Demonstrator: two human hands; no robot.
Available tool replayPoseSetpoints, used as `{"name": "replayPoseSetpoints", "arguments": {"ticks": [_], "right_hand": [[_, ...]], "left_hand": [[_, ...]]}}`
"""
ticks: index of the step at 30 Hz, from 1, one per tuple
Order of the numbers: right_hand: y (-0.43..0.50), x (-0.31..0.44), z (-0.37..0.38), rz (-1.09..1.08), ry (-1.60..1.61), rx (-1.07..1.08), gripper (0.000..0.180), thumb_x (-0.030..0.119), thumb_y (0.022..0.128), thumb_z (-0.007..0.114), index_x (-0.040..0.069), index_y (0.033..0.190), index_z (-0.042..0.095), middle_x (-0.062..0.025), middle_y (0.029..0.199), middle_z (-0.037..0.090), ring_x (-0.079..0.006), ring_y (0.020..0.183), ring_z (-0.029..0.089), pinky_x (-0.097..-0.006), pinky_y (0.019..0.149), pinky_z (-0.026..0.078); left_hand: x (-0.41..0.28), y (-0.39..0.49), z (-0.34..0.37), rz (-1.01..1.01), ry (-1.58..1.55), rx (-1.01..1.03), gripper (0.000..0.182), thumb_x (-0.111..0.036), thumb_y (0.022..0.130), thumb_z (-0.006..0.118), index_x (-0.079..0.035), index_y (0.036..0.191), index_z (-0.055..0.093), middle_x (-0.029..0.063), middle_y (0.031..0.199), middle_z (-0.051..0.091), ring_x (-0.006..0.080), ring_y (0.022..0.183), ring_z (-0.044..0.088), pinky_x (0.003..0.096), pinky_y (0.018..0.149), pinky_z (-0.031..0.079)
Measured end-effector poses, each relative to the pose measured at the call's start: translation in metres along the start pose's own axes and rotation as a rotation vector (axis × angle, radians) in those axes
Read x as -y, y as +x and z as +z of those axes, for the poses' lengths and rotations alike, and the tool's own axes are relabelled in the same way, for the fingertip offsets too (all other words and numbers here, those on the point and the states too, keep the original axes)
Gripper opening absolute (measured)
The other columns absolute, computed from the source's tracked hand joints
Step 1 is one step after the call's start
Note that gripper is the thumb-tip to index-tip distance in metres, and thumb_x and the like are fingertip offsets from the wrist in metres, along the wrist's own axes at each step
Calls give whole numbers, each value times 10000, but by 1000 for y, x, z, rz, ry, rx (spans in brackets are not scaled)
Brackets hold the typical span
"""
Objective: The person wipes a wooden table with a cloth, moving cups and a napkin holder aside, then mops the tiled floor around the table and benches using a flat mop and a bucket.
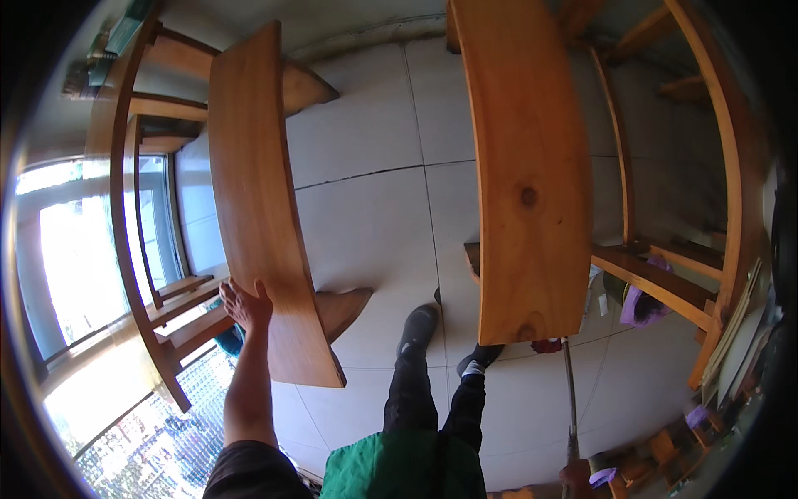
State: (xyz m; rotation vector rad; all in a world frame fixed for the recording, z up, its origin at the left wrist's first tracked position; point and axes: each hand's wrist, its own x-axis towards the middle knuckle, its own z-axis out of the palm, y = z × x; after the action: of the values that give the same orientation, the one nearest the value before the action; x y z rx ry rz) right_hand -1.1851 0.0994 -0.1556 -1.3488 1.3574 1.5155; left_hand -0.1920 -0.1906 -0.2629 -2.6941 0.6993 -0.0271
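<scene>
My left hand (248, 305) is over the left edge of a wooden bench (252, 187), thumb and fingers apart; whether it presses on the seat cannot be told. At the bottom right, my right hand (575, 475), partly cut off by the dim rim, is closed around a long metal pole (570, 399). That pole runs forward to the near end of a second wooden bench (530, 150). A red piece (547, 345) shows beside the pole's far end, partly hidden under the bench, so its kind is unclear.
Wooden desk frames flank both benches, left (121, 206) and right (726, 156). A purple bag (645, 299) hangs at the right frame. My shoes (419, 324) stand on the tiled floor (361, 231) between the benches. Bright glass (75, 262) lies left; small chairs (664, 449) stand lower right.
</scene>
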Motion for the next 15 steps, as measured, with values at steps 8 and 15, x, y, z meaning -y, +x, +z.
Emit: {"name": "replayPoseSetpoints", "arguments": {"ticks": [8,15], "right_hand": [[-132,-4,-58,304,245,-386,204,237,846,701,51,930,689,-134,775,707,-305,712,706,-421,593,544],[-214,-10,-119,107,118,-430,317,290,936,659,47,1140,654,-146,838,689,-338,734,675,-452,605,537]], "left_hand": [[-68,-16,24,-25,-234,-71,860,-519,1044,420,47,1638,164,257,1726,96,392,1609,69,474,1307,50],[-66,-19,18,-4,-295,-45,855,-492,1037,443,37,1643,152,255,1725,108,391,1611,70,470,1306,53]]}}
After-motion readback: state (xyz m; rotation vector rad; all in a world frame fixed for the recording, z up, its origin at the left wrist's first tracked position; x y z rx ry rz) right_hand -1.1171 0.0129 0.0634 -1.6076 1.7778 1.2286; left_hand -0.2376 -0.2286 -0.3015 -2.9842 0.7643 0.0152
